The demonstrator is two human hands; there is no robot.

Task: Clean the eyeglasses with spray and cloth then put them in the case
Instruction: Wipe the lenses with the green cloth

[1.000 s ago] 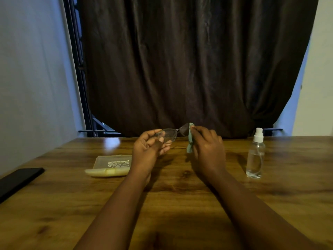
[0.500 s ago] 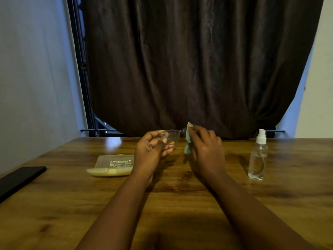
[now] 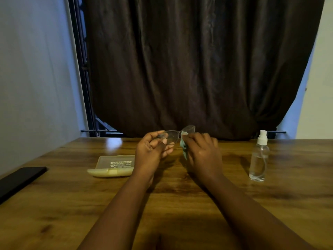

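We see the eyeglasses (image 3: pixel 173 136) held up above the far middle of the wooden table (image 3: pixel 108 204): a thin dark frame with clear lenses. The left hand (image 3: pixel 153 152) pinches the left lens end between thumb and fingers. The right hand (image 3: pixel 201 152) pinches a pale green cloth (image 3: pixel 184 150) against the right lens. To the left lies the open yellowish case (image 3: pixel 113 166); to the right stands the clear spray bottle (image 3: pixel 258 159) with its white nozzle.
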